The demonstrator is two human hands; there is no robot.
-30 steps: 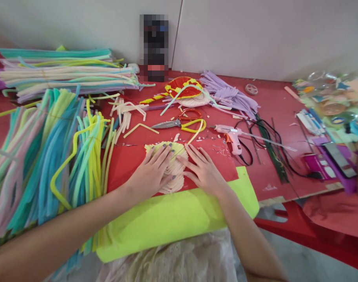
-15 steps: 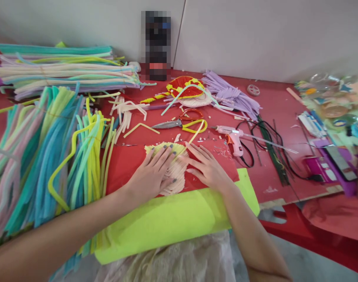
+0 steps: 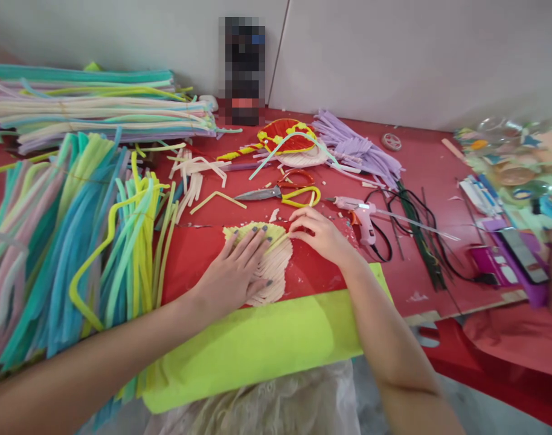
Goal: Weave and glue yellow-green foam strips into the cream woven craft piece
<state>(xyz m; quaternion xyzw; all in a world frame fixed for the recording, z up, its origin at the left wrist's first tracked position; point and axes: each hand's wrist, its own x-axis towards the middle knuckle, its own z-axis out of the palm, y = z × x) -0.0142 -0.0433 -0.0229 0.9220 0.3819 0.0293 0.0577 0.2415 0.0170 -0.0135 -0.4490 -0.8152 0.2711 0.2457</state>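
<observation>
My L hand [image 3: 231, 269] lies flat on the fuzzy patch [image 3: 275, 275], fingers apart, prob. to steady it. R hand [image 3: 320, 234] curls at the patch's R edge; can't tell if it's pinching.

Soft, even light covers a red tabletop [image 3: 421, 232], casting a faint shadow beside the right forearm [image 3: 385, 326] on a lime sheet [image 3: 267, 356]. Coarse pixelation masks a dark upright object [image 3: 244, 66] at the far edge; clear packaging [image 3: 514, 172] at the right end looks smeared, stretched by wide-angle distortion.
</observation>
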